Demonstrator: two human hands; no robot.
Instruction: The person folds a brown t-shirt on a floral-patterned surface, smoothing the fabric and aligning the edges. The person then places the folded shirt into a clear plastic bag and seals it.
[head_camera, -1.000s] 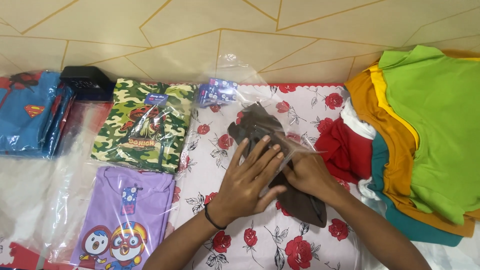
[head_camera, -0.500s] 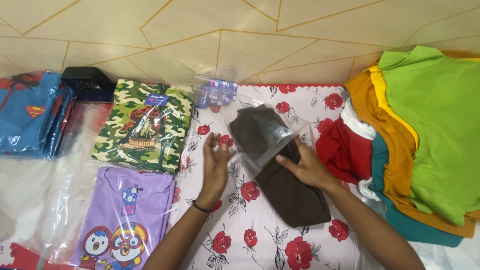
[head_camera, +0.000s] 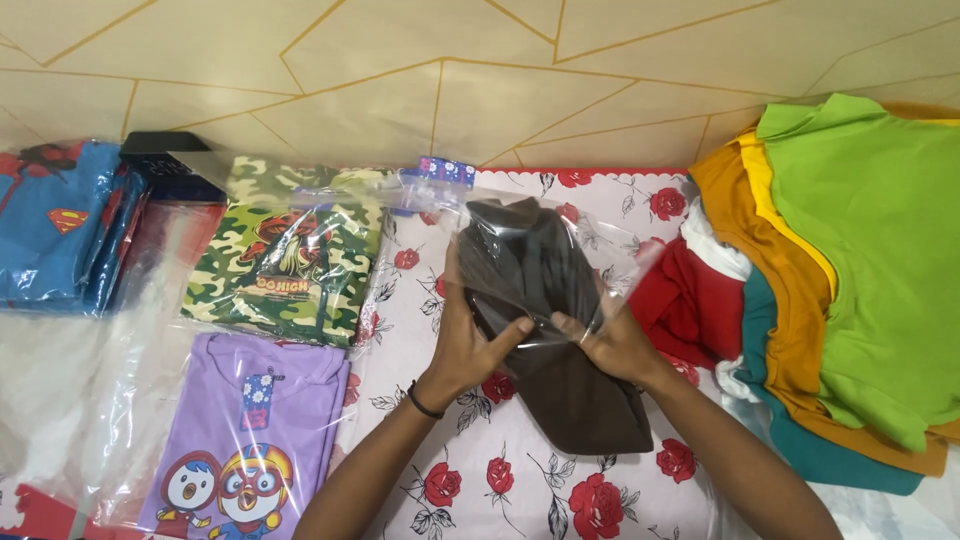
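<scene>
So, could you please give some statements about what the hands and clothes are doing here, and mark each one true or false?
1. Both hands, left and right, hold the brown garment. True.
2. The brown garment is fully inside the clear plastic bag. False: only its upper part is in; the lower part sticks out.
3. The camouflage shirt lies above the purple shirt. True.
4. The green shirt lies at the bottom of its pile. False: it lies on top.
</scene>
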